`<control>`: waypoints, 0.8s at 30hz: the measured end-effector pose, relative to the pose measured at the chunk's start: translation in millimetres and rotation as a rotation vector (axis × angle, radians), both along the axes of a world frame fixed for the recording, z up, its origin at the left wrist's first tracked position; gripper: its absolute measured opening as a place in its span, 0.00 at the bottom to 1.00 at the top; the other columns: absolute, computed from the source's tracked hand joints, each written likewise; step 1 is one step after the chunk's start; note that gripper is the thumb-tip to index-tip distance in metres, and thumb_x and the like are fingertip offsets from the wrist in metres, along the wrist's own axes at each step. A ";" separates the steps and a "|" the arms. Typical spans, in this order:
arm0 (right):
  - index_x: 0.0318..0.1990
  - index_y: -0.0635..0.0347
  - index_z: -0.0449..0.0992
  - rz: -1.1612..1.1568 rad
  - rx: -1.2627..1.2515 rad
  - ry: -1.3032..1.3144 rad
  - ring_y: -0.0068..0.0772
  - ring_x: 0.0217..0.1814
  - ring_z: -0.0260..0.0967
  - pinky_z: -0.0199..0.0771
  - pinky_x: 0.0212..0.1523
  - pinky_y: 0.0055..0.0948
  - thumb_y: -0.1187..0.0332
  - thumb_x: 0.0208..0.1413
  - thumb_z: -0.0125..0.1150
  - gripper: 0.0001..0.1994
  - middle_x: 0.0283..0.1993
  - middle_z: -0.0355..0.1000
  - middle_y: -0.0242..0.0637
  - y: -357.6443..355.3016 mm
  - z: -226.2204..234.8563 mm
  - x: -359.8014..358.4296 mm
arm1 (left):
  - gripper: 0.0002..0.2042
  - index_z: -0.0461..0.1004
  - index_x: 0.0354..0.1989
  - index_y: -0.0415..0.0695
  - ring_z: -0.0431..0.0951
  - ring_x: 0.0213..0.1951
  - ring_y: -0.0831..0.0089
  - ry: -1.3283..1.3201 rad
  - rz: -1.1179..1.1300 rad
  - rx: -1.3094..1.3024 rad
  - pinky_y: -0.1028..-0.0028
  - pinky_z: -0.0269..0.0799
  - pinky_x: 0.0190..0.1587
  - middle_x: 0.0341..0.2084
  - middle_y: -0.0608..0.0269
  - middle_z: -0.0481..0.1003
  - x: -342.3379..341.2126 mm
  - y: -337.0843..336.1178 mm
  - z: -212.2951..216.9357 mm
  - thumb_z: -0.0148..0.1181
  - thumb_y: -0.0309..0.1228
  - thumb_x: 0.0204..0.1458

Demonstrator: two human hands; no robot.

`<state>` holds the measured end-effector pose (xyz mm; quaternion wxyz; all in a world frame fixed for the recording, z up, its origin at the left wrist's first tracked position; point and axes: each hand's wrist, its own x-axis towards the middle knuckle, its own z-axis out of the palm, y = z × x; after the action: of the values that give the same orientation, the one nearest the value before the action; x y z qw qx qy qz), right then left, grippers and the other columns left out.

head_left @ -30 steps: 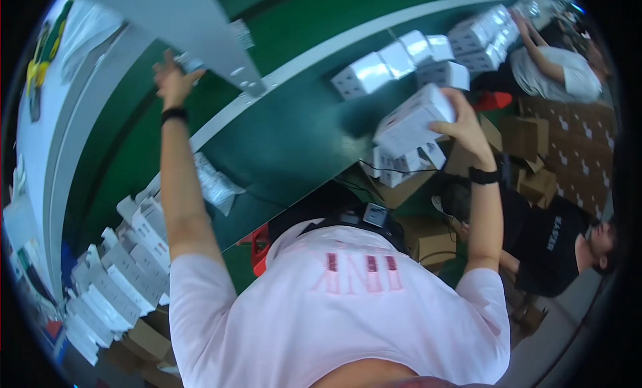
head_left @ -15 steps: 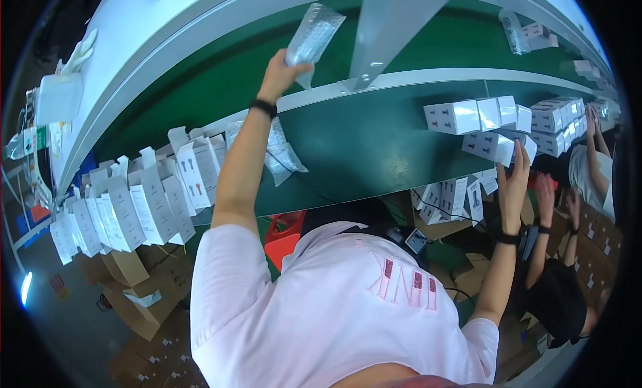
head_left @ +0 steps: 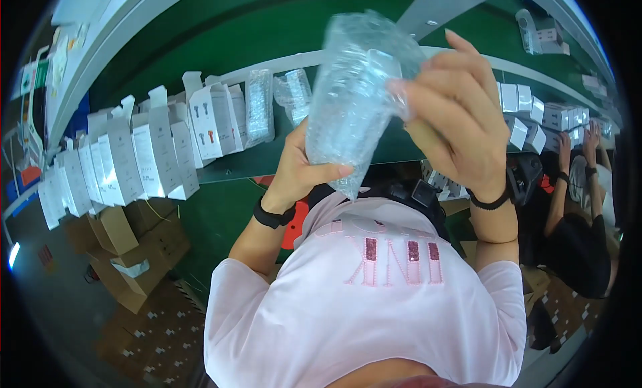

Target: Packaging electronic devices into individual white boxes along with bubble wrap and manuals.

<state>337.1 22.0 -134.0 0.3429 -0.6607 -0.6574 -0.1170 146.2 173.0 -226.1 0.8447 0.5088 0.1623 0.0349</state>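
Note:
A clear bubble-wrap bag [head_left: 348, 100] is held up in front of me, tilted, with its upper end toward the far side. My left hand [head_left: 302, 167] is closed round its lower end, thumb lying across the front. At its upper right edge, my right hand [head_left: 461, 114] pinches the film between thumb and fingers, the other fingers raised. Something pale shows through the plastic, but its kind cannot be made out. Beyond my left hand, two more bubble-wrapped packages, one upright [head_left: 259, 107] and one crumpled [head_left: 293, 95], sit on the green bench.
Several white cartons with raised flaps [head_left: 124, 161] stand in a row at the left. Closed white boxes [head_left: 516, 98] are stacked at the right, near a co-worker's hands [head_left: 591, 139]. A metal post [head_left: 445, 10] rises at the far side. Brown cardboard boxes [head_left: 127, 247] lie below the bench.
My left hand has brought the bubble-wrap bag back from the far side toward my chest. My right hand has left the white boxes, moved left and taken hold of the bag's edge.

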 end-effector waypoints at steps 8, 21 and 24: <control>0.38 0.56 0.81 -0.011 -0.039 -0.030 0.42 0.45 0.67 0.64 0.60 0.53 0.73 0.39 0.67 0.14 0.38 0.70 0.38 23.5 5.1 -38.7 | 0.34 0.65 0.59 0.38 0.73 0.49 0.75 -0.057 0.048 -0.146 0.72 0.67 0.53 0.47 0.62 0.74 -28.1 -3.0 -0.1 0.72 0.28 0.41; 0.54 0.60 0.66 0.735 -0.111 2.054 0.37 0.31 0.68 0.78 0.40 0.43 0.63 0.44 0.70 0.29 0.27 0.66 0.41 44.1 -96.1 -23.2 | 0.41 0.61 0.60 0.32 0.67 0.59 0.60 0.156 -0.210 0.224 0.64 0.61 0.61 0.56 0.47 0.68 -39.1 24.4 -8.5 0.73 0.43 0.40; 0.40 0.60 0.70 0.202 -0.195 2.088 0.34 0.29 0.66 0.78 0.42 0.44 0.66 0.46 0.64 0.15 0.25 0.61 0.37 42.8 -90.8 -18.9 | 0.44 0.62 0.59 0.28 0.66 0.55 0.45 0.411 0.434 1.369 0.56 0.61 0.58 0.52 0.37 0.67 -63.9 106.1 -56.0 0.70 0.51 0.40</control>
<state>318.2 64.8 -224.8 0.6926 -0.4004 -0.0941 0.5926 82.3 279.1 -282.1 0.2656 0.8738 0.3557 0.1985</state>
